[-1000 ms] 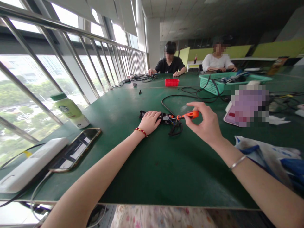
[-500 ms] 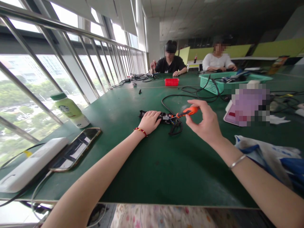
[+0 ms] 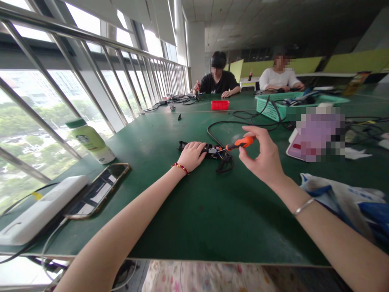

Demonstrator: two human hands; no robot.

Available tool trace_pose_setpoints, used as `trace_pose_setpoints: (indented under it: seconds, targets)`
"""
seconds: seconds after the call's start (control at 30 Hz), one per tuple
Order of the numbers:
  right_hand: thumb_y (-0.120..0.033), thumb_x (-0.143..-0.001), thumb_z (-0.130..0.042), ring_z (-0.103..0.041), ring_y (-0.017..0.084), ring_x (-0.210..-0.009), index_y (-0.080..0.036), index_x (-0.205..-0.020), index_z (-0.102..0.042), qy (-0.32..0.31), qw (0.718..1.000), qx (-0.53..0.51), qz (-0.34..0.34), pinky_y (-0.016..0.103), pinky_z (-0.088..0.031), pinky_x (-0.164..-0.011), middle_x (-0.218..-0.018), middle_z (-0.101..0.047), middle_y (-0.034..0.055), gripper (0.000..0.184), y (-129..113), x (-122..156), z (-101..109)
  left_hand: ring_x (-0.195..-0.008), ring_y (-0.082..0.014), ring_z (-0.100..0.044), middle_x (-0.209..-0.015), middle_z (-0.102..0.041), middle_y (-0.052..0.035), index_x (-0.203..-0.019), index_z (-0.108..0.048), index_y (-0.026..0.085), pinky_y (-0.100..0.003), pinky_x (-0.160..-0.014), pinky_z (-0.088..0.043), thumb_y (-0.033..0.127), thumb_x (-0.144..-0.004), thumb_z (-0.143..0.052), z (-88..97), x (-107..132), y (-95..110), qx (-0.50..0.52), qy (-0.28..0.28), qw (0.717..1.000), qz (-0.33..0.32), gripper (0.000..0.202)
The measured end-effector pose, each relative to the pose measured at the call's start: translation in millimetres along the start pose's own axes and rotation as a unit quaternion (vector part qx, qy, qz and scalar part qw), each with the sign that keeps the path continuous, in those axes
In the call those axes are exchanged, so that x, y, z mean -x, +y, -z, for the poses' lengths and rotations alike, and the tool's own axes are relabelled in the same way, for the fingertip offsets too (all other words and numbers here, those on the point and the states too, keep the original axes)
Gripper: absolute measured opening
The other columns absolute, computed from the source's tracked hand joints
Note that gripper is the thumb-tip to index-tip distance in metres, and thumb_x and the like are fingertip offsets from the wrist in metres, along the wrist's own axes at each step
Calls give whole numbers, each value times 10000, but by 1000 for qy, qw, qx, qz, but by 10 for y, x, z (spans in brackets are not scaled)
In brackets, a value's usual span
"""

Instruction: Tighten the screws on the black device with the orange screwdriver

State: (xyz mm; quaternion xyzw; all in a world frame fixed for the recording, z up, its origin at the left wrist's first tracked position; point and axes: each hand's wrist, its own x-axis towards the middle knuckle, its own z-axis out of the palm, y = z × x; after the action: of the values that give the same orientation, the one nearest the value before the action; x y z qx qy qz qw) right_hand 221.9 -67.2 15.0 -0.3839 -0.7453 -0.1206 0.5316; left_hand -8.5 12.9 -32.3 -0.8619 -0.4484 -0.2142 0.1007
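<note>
L hand [image 3: 193,154] flat on black device [image 3: 212,151], R hand [image 3: 263,159] pinching orange screwdriver [image 3: 240,143]

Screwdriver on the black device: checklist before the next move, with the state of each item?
1. Black device steadied: left hand lies over its left end, and it sits flat on the table. Ok.
2. Grip on the screwdriver: right hand pinches the orange handle. Ok.
3. Tip seated in a screw: too small to see. Cannot tell.
4. Black cable clear of the tip: a loop lies right beneath the shaft. Not ok.
5. Phone clear of the arms: it lies apart, to the left. Ok.
</note>
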Motion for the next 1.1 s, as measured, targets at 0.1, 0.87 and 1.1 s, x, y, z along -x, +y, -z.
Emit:
trace_pose_setpoints:
  seconds: [0.1, 0.87, 1.1]
  targets:
    - [-256, -757, -590, -584, 203, -736, -219, -1096, -565, -10, 1000, 22, -4, 361, -485, -769, -751, -614, 15, 342, -16, -2, 4, -1154, -236, -511, -1221, -585, -107, -1252, -513, 170, -411, -1043, -369, 302, -927, -402, -1, -1, 1, -1, -1, 1000, 0, 368]
    - [-213, -769, -559, -607, 212, -803, -210, -1133, -545, 0, 1000, 7, 11, 353, -485, -779, -914, -641, 57, 365, -40, -15, 16, -1153, -242, -510, -1231, -582, -106, -1257, -509, 155, -402, -1042, -367, 305, -935, -399, 0, -2, 5, -11, -3, 1000, 1, 372]
    - [-313, -785, -605, -545, 181, -598, -216, -891, -621, -12, 999, 49, -10, 315, -464, -663, -546, -521, -25, 145, -32, 1, 8, -1149, -239, -515, -1222, -587, -114, -1250, -515, 136, -392, -1035, -371, 300, -934, -410, -21, -5, -7, -13, -3, 1000, -2, 371]
